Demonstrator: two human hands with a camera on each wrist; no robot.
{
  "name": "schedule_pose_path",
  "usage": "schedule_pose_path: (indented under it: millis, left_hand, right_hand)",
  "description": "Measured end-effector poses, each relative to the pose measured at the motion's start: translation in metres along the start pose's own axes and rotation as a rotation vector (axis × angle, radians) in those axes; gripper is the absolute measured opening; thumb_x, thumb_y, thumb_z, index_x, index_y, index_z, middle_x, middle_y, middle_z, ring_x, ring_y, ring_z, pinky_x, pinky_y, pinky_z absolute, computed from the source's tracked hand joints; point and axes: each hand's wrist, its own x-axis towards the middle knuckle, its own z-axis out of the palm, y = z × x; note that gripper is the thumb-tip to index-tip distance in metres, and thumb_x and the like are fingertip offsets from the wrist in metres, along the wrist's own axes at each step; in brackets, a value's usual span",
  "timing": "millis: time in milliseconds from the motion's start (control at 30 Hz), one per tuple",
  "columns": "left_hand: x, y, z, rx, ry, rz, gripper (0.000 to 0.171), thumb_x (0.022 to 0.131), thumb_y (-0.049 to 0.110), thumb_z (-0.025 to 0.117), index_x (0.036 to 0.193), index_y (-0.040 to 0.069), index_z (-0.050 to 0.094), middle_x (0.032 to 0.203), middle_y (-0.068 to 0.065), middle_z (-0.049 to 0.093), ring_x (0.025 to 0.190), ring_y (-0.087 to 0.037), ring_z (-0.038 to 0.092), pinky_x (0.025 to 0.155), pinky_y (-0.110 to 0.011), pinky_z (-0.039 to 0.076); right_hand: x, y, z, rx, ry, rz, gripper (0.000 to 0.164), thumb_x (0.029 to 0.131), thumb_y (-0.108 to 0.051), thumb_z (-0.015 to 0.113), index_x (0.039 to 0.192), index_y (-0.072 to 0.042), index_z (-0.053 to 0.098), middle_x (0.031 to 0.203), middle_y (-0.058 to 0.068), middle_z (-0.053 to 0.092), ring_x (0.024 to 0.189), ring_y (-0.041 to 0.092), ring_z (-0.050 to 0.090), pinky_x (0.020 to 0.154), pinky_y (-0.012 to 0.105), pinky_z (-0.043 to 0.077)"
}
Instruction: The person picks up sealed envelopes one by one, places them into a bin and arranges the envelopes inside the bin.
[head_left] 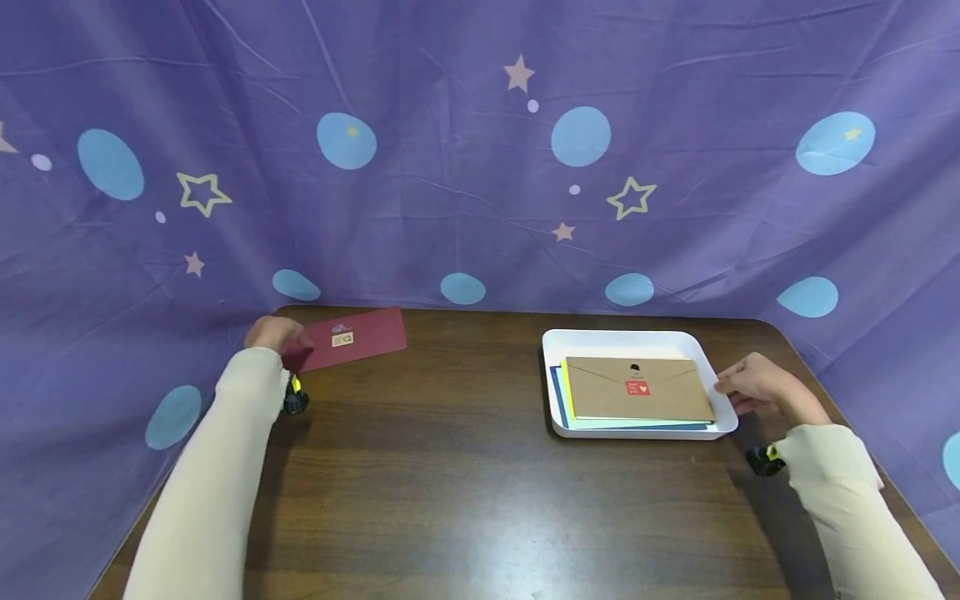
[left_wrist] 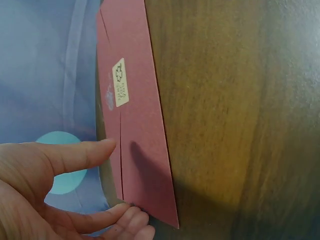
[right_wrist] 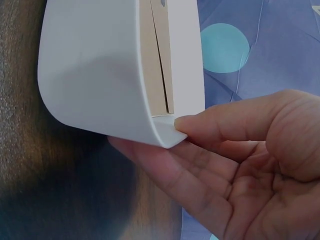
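A dark red envelope [head_left: 375, 335] with a small cream label lies at the table's far left. My left hand [head_left: 276, 333] is at its left end. In the left wrist view the thumb [left_wrist: 85, 156] is stretched out over the envelope's edge, apart from the fingers [left_wrist: 131, 220], which are at the envelope's near end. My right hand [head_left: 761, 385] pinches the right rim of a white tray [head_left: 618, 342], thumb on the inside and fingers outside and below. On top in the tray lies a brown kraft envelope [head_left: 600, 398] with a red heart sticker.
Under the kraft envelope, edges of yellow, pale green and blue envelopes [head_left: 558, 398] show. The brown wooden table [head_left: 465, 467] stretches between the hands and toward the front. A purple cloth [head_left: 450, 225] with stars and blue spots hangs behind and along both sides.
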Motion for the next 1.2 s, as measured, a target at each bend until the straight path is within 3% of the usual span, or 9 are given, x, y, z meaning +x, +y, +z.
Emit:
schedule_pose_path:
  millis: [200,433,633,867,1200]
  left_hand:
    - [0.005,-0.001,0.007,-0.057,0.010,-0.053,0.085,0.089,0.035,0.072,0.144,-0.019,0.036,0.137,-0.027,0.049,0.107,-0.030,0.048,0.093,-0.035,0.048]
    - [0.013,-0.001,0.018,-0.059,0.049,-0.109,0.091,0.086,0.035,0.075,0.145,-0.020,0.034,0.142,-0.032,0.045,0.117,-0.035,0.046,0.105,-0.039,0.048]
    - [0.015,-0.001,0.021,-0.041,0.064,-0.101,0.093,0.085,0.037,0.075,0.144,-0.021,0.032,0.141,-0.032,0.045,0.113,-0.034,0.046,0.104,-0.040,0.047]
    - [0.014,-0.002,0.020,-0.076,0.052,-0.110,0.093,0.084,0.037,0.076,0.145,-0.020,0.034,0.140,-0.033,0.045,0.102,-0.033,0.046,0.089,-0.039,0.050]
    - [0.015,0.001,0.023,-0.090,0.049,-0.119,0.094,0.084,0.037,0.077,0.146,-0.019,0.033,0.140,-0.033,0.045,0.109,-0.035,0.046,0.095,-0.041,0.050]
  right_hand:
    - [-0.002,-0.004,0.001,0.007,-0.005,-0.001,0.045,0.096,0.001,0.058,0.125,0.032,0.046,0.089,0.021,0.074,0.071,0.018,0.071,0.065,0.036,0.065]
    - [0.000,-0.004,0.001,0.031,-0.026,0.003,0.045,0.095,0.002,0.058,0.126,0.032,0.045,0.087,0.017,0.074,0.072,0.018,0.071,0.066,0.036,0.065]
    - [0.000,-0.003,0.001,0.036,-0.035,0.010,0.045,0.096,0.002,0.058,0.125,0.033,0.044,0.087,0.015,0.074,0.073,0.018,0.071,0.067,0.037,0.065]
    - [0.001,-0.002,0.001,0.033,-0.032,0.026,0.046,0.096,0.002,0.058,0.126,0.033,0.044,0.087,0.015,0.074,0.073,0.018,0.071,0.067,0.037,0.065]
    - [0.000,-0.002,-0.001,0.037,-0.035,0.027,0.048,0.095,0.002,0.058,0.128,0.032,0.041,0.084,0.011,0.073,0.071,0.016,0.069,0.066,0.036,0.064]
